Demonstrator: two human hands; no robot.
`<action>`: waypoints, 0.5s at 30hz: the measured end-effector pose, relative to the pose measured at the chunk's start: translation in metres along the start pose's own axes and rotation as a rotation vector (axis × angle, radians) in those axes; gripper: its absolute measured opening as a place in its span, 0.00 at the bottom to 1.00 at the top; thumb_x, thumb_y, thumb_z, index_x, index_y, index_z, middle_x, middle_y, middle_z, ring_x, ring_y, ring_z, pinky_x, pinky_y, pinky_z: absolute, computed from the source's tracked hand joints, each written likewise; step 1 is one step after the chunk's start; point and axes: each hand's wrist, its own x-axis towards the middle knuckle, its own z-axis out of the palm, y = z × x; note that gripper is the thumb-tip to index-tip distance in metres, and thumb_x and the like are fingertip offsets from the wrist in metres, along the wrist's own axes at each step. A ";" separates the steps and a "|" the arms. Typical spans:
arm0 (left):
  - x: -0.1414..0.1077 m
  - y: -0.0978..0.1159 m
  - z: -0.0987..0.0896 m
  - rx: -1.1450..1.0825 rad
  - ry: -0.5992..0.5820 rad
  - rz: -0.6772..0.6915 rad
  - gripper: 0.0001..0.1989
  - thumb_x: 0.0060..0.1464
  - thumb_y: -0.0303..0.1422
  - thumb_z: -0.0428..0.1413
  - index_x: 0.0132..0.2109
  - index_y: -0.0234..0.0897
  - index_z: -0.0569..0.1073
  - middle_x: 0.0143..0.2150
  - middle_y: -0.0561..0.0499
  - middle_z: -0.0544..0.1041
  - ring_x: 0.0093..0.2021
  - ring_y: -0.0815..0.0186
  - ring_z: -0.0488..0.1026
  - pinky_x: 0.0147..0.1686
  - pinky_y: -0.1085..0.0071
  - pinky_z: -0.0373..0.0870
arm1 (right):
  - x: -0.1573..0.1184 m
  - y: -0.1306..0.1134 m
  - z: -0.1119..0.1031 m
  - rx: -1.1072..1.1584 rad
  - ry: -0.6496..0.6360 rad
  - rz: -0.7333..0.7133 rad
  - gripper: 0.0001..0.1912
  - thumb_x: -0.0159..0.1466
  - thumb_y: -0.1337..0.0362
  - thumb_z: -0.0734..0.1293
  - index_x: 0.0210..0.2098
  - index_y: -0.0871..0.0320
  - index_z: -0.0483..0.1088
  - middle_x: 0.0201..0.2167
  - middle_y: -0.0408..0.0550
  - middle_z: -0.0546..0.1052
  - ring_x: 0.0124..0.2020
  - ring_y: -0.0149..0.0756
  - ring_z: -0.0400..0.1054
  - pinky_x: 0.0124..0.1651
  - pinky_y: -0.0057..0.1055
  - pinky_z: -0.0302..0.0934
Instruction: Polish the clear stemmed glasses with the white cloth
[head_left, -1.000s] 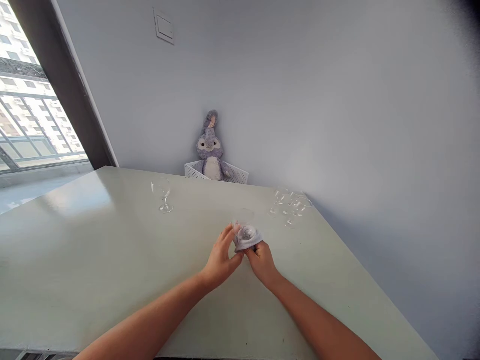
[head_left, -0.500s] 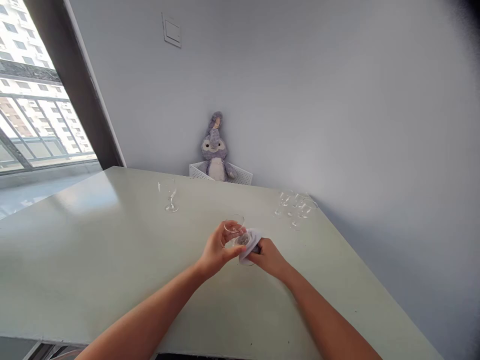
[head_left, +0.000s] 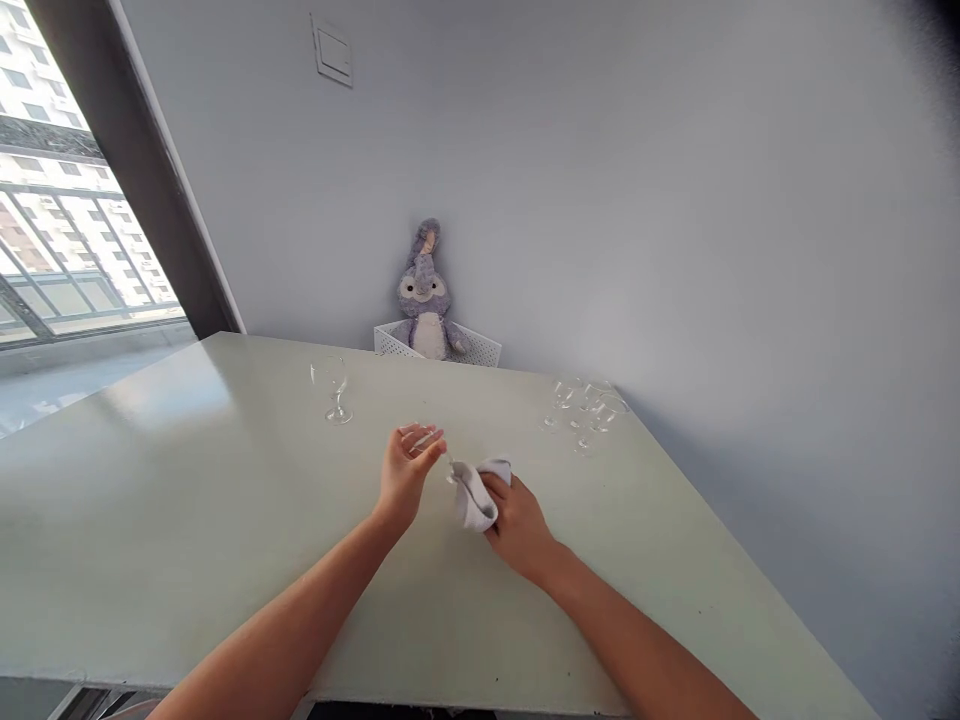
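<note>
Head view. Your left hand [head_left: 401, 482] has its fingers partly curled around the bowl of a clear stemmed glass [head_left: 449, 461]; your right hand [head_left: 519, 522] has its fingers folded firmly into a bunched white cloth [head_left: 472, 502]. The glass sits between the hands, apparently clear of the surface [head_left: 225, 540], its stem end toward the cloth; its transparency hides the exact tilt. The step in hand appears to be wiping this glass. For good results, support the bowl with evenly spread left fingers and do not pinch the rim. Gather the loose fold of cloth so that it wraps the stem and foot, and turn gently; the narrow stem would probably bear twisting poorly. Farther out, a lone stemmed glass [head_left: 339, 414] stands upright beyond your left hand, and a cluster of stemmed glasses [head_left: 601, 414] stands beyond your right, both well apart from the cloth. Small strokes, made close to you, should spare these.
</note>
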 end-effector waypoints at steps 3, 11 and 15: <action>0.005 0.010 -0.006 0.005 0.170 0.154 0.22 0.43 0.34 0.61 0.43 0.38 0.59 0.47 0.44 0.69 0.48 0.60 0.70 0.46 0.59 0.67 | -0.003 -0.009 0.002 -0.081 -0.079 -0.183 0.22 0.57 0.55 0.64 0.50 0.53 0.65 0.51 0.49 0.68 0.52 0.51 0.54 0.53 0.49 0.48; -0.010 0.016 0.004 0.140 -0.004 0.550 0.22 0.43 0.31 0.61 0.44 0.39 0.61 0.47 0.48 0.66 0.50 0.61 0.68 0.51 0.57 0.63 | 0.003 -0.005 -0.010 0.072 0.228 0.063 0.16 0.64 0.59 0.57 0.48 0.59 0.64 0.34 0.50 0.72 0.36 0.36 0.62 0.41 0.35 0.57; -0.034 -0.003 0.014 0.269 -0.395 0.509 0.25 0.45 0.33 0.59 0.50 0.39 0.59 0.48 0.44 0.68 0.49 0.59 0.68 0.49 0.57 0.65 | 0.006 -0.005 0.000 0.032 0.211 0.186 0.13 0.61 0.58 0.59 0.39 0.59 0.69 0.27 0.48 0.71 0.29 0.35 0.63 0.33 0.31 0.56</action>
